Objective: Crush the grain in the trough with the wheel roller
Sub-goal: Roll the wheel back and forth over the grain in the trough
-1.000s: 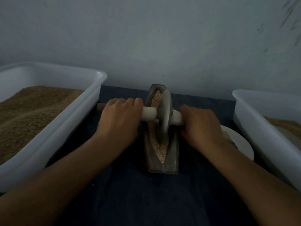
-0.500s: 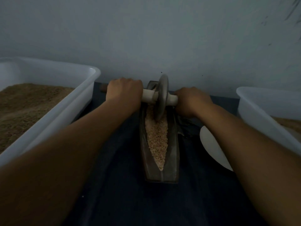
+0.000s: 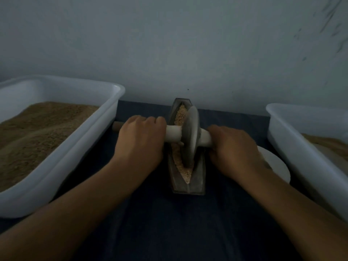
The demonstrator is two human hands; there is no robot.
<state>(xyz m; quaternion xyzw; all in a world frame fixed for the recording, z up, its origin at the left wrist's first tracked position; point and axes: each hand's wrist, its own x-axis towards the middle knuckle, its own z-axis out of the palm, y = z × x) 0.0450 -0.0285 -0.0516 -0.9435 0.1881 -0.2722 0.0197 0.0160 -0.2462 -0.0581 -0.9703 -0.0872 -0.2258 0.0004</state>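
Single head cam, wide-angle, looking forward and down from above the person's own forearms. Close in on the worktop (image 3: pixel 169 232), facing a plain wall (image 3: pixel 169 44) right behind it. No second view, so no overlap.

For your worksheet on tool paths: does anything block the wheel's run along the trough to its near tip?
Nothing visible does. The wheel sits mid-trough, and only grain lies ahead of it.

Grey wheel roller (image 3: pixel 190 136), tan grain (image 3: pixel 181 114).
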